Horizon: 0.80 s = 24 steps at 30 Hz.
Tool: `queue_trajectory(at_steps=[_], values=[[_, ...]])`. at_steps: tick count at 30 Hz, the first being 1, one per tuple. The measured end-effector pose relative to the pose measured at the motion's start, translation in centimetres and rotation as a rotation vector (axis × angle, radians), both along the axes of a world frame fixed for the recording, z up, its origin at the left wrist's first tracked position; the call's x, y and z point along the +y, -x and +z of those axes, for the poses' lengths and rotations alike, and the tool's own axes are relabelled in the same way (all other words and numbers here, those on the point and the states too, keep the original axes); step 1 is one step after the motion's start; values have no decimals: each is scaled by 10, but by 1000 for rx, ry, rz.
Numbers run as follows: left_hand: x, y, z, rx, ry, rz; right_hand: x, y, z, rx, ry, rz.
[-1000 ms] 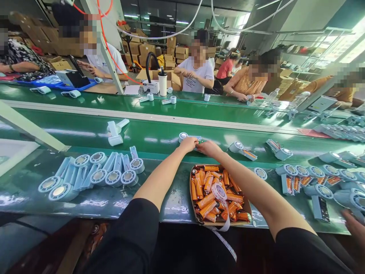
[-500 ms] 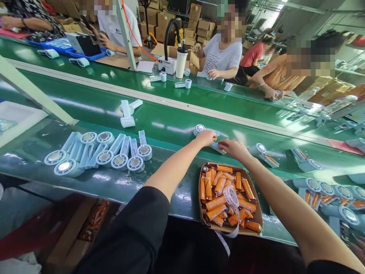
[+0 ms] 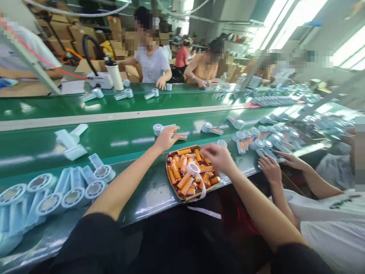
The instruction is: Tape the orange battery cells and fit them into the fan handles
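Observation:
My left hand (image 3: 167, 137) is over the conveyor belt, fingers stretched and apart, beside a light-blue plastic housing (image 3: 157, 129) with a round head. An orange battery (image 3: 180, 136) shows in a handle part just beyond those fingertips. My right hand (image 3: 218, 156) hovers at the right rim of a cardboard box (image 3: 174, 192), its fingers bent and blurred; whether they hold anything cannot be made out. Orange wrapped batteries (image 3: 186, 184) fill the box. A roll of white printed tape (image 3: 193, 169) lies on top of them, its loose end hanging over the front edge.
Housings with bare handles (image 3: 73, 196) are piled at left. Several housings with orange inserts (image 3: 248, 139) lie at right, near a co-worker's hands (image 3: 270, 167). Empty shells (image 3: 71, 140) rest on the green belt (image 3: 128, 133). People sit across the line.
The view has swung right. My right hand has drawn back from the housing to the battery box. My left hand stays by the housing, its fingers now spread.

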<state>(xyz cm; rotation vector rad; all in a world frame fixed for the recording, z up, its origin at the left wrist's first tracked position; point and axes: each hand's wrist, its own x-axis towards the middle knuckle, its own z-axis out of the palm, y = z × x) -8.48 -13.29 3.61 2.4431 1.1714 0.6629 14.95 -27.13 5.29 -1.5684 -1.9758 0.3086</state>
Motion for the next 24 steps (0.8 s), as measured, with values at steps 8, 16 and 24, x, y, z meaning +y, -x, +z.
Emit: queue_trajectory(at_steps=[8, 16, 24], values=[[-117, 9, -11, 72, -437, -561, -115, 33, -31, -129, -19, -124], [-165, 29, 18, 143, -780, -377, -172, 17, -4, 144, -58, 517], [-198, 56, 13, 103, -875, -219, -72, -20, -17, -118, 62, 34]])
